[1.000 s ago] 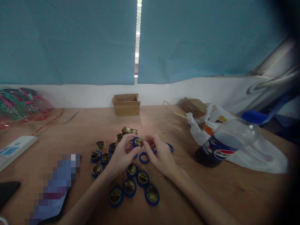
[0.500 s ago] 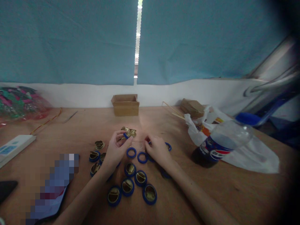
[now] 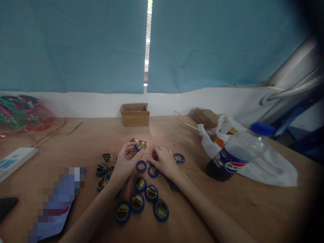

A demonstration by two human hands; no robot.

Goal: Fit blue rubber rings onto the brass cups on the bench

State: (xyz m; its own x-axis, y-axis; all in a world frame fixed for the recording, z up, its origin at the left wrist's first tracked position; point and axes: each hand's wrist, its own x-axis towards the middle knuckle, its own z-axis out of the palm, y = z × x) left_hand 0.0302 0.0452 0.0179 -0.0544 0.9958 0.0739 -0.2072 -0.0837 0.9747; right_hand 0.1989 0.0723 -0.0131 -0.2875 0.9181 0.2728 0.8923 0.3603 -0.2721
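My left hand (image 3: 125, 163) is closed in a pinch on a small blue ring with a brass part at its fingertips, just in front of a heap of brass pieces (image 3: 138, 143). My right hand (image 3: 164, 162) rests fingers-down on the wooden table (image 3: 227, 209), its fingertips pressed on something small I cannot make out. Two bare blue rings (image 3: 141, 165) lie between the hands, another blue ring (image 3: 179, 158) to the right. Several blue rings fitted with brass inserts (image 3: 138, 202) lie near my forearms and to the left.
A small cardboard box (image 3: 135, 114) stands at the back by the white wall. A cola bottle (image 3: 238, 152) lies on a white plastic bag (image 3: 268, 167) at right. A white power strip (image 3: 14, 160), a colourful bag (image 3: 20, 113) and a dark phone sit at left.
The hands, joined on one ring a second ago, have separated. The left hand drew back with the ring toward the brass heap; the right hand dropped to the table.
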